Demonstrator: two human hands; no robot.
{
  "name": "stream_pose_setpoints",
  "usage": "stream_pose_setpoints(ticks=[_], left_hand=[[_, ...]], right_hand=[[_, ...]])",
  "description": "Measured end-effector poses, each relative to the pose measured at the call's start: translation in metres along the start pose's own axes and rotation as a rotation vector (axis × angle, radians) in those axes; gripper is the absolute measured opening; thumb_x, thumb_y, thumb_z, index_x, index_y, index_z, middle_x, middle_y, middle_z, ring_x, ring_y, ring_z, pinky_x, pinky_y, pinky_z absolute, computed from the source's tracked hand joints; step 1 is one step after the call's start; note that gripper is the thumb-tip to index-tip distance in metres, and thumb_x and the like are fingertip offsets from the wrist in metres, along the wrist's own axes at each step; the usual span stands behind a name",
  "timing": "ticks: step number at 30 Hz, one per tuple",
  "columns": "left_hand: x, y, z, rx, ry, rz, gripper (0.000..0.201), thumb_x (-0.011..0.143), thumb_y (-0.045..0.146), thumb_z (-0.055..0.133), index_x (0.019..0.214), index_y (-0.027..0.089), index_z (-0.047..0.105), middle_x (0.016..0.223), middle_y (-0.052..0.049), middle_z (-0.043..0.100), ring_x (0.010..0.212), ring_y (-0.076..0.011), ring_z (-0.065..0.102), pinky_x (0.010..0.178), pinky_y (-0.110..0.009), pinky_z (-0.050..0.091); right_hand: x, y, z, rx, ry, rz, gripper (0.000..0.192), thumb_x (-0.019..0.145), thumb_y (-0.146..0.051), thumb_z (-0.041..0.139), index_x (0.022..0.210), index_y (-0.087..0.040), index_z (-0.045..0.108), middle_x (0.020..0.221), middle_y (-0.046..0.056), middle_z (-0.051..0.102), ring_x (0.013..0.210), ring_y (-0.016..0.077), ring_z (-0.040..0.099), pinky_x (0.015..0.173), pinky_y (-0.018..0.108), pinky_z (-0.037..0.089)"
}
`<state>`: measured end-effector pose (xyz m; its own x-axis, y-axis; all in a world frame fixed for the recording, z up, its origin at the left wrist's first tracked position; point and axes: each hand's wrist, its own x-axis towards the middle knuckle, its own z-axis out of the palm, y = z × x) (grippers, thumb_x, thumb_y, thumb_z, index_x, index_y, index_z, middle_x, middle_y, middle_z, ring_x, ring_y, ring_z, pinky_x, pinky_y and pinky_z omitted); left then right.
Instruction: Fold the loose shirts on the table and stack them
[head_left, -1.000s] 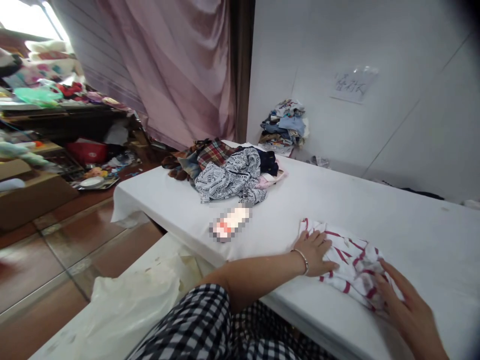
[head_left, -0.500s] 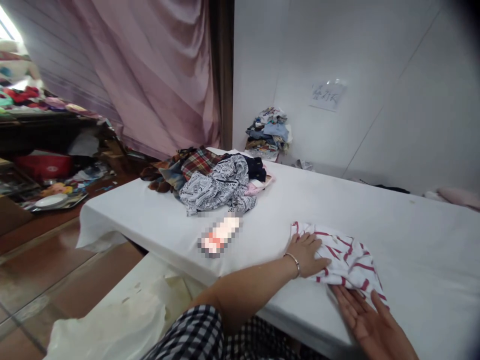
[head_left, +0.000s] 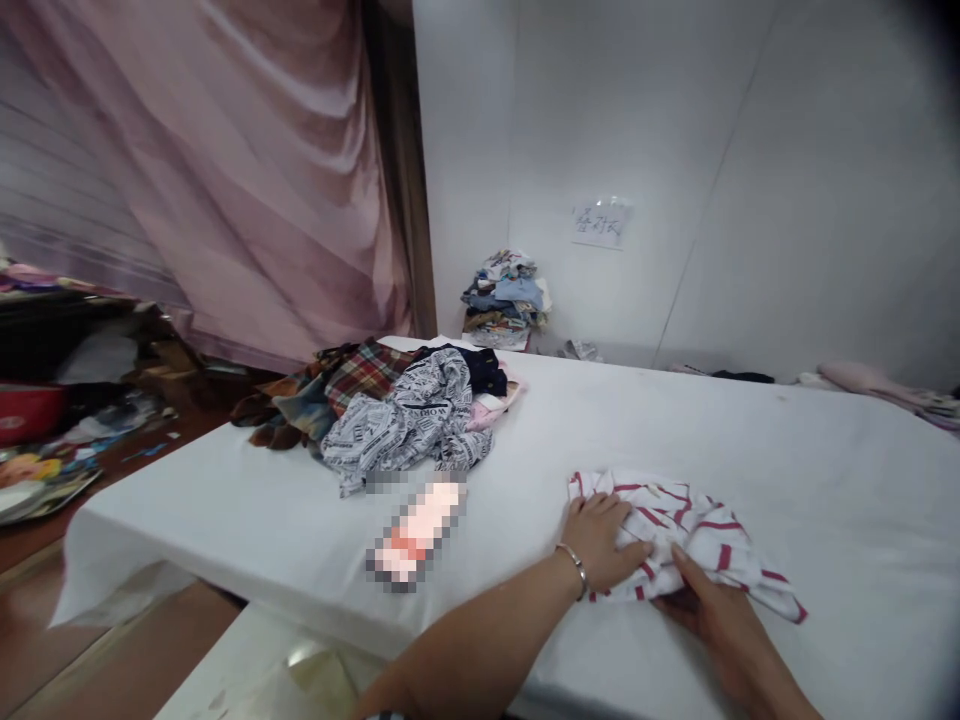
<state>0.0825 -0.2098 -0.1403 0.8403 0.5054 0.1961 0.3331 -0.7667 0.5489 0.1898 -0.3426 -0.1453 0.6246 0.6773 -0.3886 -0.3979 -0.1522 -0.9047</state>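
A white garment with red stripes [head_left: 701, 535] lies crumpled on the white-covered table [head_left: 750, 440] in front of me. My left hand [head_left: 600, 540] rests flat on the garment's left part, fingers spread, a thin bracelet on the wrist. My right hand [head_left: 709, 610] touches the garment's near edge from below, thumb lying on the cloth; whether it pinches the fabric I cannot tell.
A heap of mixed clothes [head_left: 390, 410] sits on the table's far left. A blurred pink-and-white object [head_left: 412, 530] lies near the front edge. A second clothes stack [head_left: 502, 300] stands by the white wall. Pink curtain [head_left: 247, 180] and floor clutter fill the left.
My view has swung right. My right hand moved from lying palm-up beside the garment to touching its near edge. The left hand stayed pressed on the cloth.
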Motion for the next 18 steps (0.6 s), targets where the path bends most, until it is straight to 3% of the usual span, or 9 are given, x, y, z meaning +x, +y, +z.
stream_pose_setpoints(ticks=[3, 8, 11, 18], left_hand=[[0.003, -0.002, -0.003, -0.032, 0.022, -0.009, 0.059, 0.083, 0.060, 0.044, 0.131, 0.025, 0.049, 0.142, -0.006, 0.046, 0.132, -0.0229, 0.038, 0.111, -0.045, 0.028], [0.013, -0.012, -0.010, -0.145, 0.219, -0.060, 0.052, 0.088, 0.045, 0.040, 0.129, 0.014, 0.052, 0.144, -0.012, 0.042, 0.135, -0.0223, 0.035, 0.114, -0.042, 0.027], [0.022, -0.021, -0.010, -0.179, 0.271, -0.087, 0.056, 0.088, 0.048, 0.038, 0.133, 0.015, 0.047, 0.145, -0.012, 0.041, 0.135, -0.0231, 0.035, 0.113, -0.045, 0.028], [0.027, -0.035, -0.002, -0.148, 0.146, -0.124, 0.059, 0.083, 0.056, 0.040, 0.121, 0.014, 0.058, 0.143, -0.011, 0.044, 0.134, -0.0261, 0.037, 0.110, -0.044, 0.035]], right_hand=[[0.001, -0.005, 0.009, 0.205, 0.014, -0.047, 0.049, 0.063, -0.035, 0.077, 0.108, -0.019, 0.063, 0.102, 0.007, 0.071, 0.088, 0.0262, 0.067, 0.069, 0.036, 0.058], [0.007, -0.024, -0.003, 0.369, 0.044, -0.209, 0.040, 0.063, -0.025, 0.075, 0.101, -0.018, 0.064, 0.091, 0.005, 0.072, 0.082, 0.0233, 0.067, 0.064, 0.032, 0.054], [0.017, -0.048, -0.025, 0.387, 0.062, -0.301, 0.036, 0.062, -0.023, 0.074, 0.096, -0.019, 0.064, 0.089, 0.004, 0.072, 0.079, 0.0217, 0.066, 0.061, 0.030, 0.053], [0.061, -0.126, -0.102, 0.368, 0.197, -0.524, 0.035, 0.058, -0.018, 0.071, 0.092, -0.019, 0.062, 0.086, 0.000, 0.071, 0.068, 0.0163, 0.062, 0.053, 0.025, 0.050]])
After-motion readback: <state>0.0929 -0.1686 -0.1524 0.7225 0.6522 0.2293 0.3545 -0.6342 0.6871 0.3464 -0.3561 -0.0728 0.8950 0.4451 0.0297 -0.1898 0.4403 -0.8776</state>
